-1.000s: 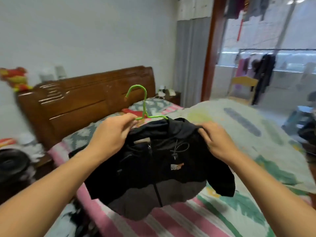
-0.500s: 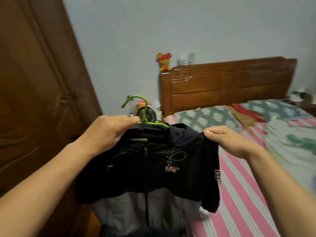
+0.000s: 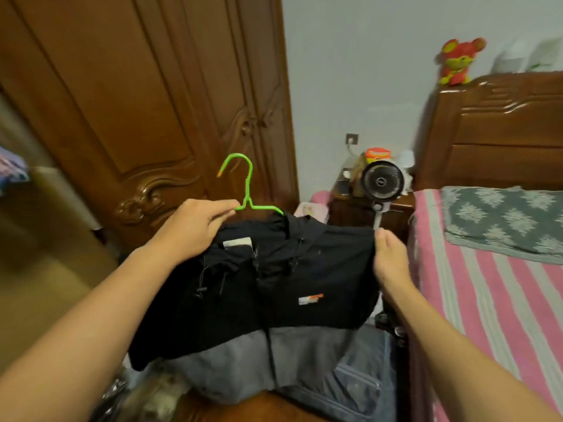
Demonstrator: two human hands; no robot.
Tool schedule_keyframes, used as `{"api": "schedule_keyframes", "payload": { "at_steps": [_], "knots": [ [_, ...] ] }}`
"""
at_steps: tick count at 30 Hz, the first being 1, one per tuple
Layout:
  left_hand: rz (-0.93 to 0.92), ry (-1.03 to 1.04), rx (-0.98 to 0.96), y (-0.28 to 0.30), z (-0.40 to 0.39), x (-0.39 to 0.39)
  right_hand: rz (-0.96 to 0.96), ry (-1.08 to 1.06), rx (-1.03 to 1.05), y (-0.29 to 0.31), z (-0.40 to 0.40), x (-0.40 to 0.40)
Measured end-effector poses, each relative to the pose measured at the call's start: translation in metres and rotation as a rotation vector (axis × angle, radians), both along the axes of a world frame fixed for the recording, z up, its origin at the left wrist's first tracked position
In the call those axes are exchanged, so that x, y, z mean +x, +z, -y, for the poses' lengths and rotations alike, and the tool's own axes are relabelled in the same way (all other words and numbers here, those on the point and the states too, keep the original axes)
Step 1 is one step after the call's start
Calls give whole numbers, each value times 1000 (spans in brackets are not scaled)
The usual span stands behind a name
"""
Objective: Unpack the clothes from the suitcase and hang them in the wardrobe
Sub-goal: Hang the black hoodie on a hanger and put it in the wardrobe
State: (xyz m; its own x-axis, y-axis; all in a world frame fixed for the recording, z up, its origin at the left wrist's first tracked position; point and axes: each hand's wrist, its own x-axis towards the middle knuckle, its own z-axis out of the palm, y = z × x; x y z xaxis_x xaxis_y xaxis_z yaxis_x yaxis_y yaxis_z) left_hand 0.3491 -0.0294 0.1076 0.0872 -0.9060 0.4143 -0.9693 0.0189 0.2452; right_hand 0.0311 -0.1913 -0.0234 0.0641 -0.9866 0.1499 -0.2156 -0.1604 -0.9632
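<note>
The left hand (image 3: 195,226) is gripping the jacket (image 3: 274,287) at one shoulder, fingers curled by the base of the green hanger (image 3: 246,193). The right hand (image 3: 390,257) is pinching the other shoulder. The jacket is hanging spread between them, its orange-and-white chest logo too blurred to read. Beyond the left hand the wardrobe (image 3: 146,95) is standing closed.

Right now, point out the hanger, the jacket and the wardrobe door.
hanger (image 3: 249,190), head view, on its green neck.
jacket (image 3: 320,269), head view, on the black chest panel.
wardrobe door (image 3: 137,102), head view, on the carved panel.
</note>
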Motion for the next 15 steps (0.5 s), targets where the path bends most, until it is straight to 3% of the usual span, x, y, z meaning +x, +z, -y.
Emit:
{"api": "schedule_keyframes", "payload": {
  "at_steps": [3, 5, 8, 10, 15],
  "knots": [
    [-26, -27, 28, -8, -23, 10, -260, 204, -23, 25, 45, 23],
    [-78, 30, -53, -10, -34, 13, -446, 341, -199, 53, 56, 48],
    [-165, 196, -152, -9, -49, 19, -481, 824, -379, 92, 41, 93],
    [-168, 322, -209, -5, -58, 24, -646, 1113, -427, 101, 33, 116],
    [-145, 589, -270, 5, -77, 39, -662, 1451, -548, 124, 26, 143]
  ]
}}
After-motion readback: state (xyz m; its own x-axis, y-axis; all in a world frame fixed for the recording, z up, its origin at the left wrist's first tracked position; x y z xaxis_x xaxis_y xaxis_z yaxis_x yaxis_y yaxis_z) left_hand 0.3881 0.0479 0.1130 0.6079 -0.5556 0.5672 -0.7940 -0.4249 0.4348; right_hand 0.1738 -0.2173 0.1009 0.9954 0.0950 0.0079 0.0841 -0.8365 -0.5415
